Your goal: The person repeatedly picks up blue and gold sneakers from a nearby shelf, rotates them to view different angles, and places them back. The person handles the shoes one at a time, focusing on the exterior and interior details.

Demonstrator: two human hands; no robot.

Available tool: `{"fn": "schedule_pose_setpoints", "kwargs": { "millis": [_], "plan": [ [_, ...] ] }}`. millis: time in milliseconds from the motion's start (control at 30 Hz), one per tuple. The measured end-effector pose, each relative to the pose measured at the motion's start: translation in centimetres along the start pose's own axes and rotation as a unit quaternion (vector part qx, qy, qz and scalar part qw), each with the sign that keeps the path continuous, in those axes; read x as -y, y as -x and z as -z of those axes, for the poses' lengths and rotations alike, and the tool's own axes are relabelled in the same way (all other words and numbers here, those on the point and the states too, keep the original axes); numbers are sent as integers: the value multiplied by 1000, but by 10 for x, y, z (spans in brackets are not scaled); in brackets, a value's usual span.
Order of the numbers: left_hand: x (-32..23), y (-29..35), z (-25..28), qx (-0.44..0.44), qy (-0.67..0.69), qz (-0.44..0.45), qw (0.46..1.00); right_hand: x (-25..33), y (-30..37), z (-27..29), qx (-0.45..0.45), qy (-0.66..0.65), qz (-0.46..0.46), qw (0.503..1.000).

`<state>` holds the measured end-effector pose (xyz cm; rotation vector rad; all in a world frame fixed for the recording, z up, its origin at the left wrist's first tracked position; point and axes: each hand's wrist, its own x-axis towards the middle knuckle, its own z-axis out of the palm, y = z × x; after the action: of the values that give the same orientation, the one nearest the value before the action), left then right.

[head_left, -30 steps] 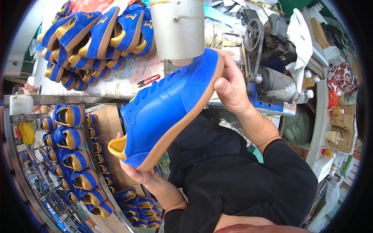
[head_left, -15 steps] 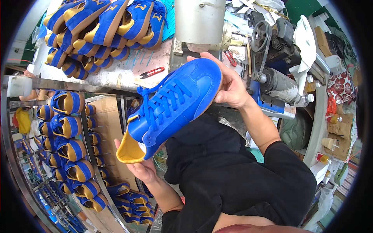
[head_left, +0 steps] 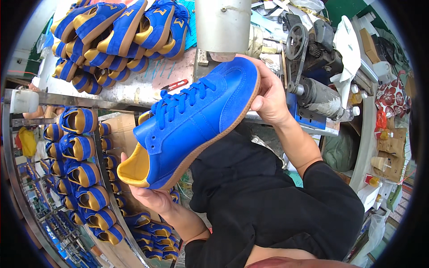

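Between my two hands is a blue sneaker (head_left: 192, 123) with blue laces, a yellow lining and a tan gum sole. Its toe points up and to the right, and it is tilted so that its side and sole edge show. My right hand (head_left: 271, 96) grips the toe end, thumb on the sole's edge and the other fingers mostly hidden behind. Under the heel, my left hand (head_left: 152, 199) supports the shoe, its fingers partly covered by it. Just above the toe hangs a white cylindrical machine housing (head_left: 223, 27).
A pile of blue and yellow sneakers (head_left: 120, 40) lies on the worktable at the upper left, near red-handled snips (head_left: 175, 85). More shoes (head_left: 82, 174) hang on a metal rack (head_left: 58, 99) at left. A motor with a belt wheel (head_left: 297, 42) stands at the right.
The sneaker has rolled in my hands, so more of its side and sole edge now shows. Its heel and my left hand have shifted to the left and slightly down.
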<state>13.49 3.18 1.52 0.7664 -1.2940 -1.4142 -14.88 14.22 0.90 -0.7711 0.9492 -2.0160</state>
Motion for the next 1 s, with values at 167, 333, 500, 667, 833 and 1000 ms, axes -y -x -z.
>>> {"fn": "schedule_pose_setpoints", "kwargs": {
  "millis": [167,333,500,667,833,1000],
  "plan": [
    [-3,-5,-2,1,-7,-10,1000,0,-3,-3,-10,0,8,1000],
    [-4,-8,-3,2,0,-28,1000,-8,-2,4,-11,-13,24,1000],
    [-8,-15,-5,-1,11,-43,999,-15,-6,10,-6,-25,16,1000],
    [-11,-17,14,-18,8,-85,996,-18,-10,4,58,-52,-27,997],
    [-23,-22,15,-43,-72,-118,989,-22,-15,-7,2,9,-49,999],
    [-34,-37,19,-48,-112,-155,980,-20,-18,-11,-13,8,-58,998]
  ]
}}
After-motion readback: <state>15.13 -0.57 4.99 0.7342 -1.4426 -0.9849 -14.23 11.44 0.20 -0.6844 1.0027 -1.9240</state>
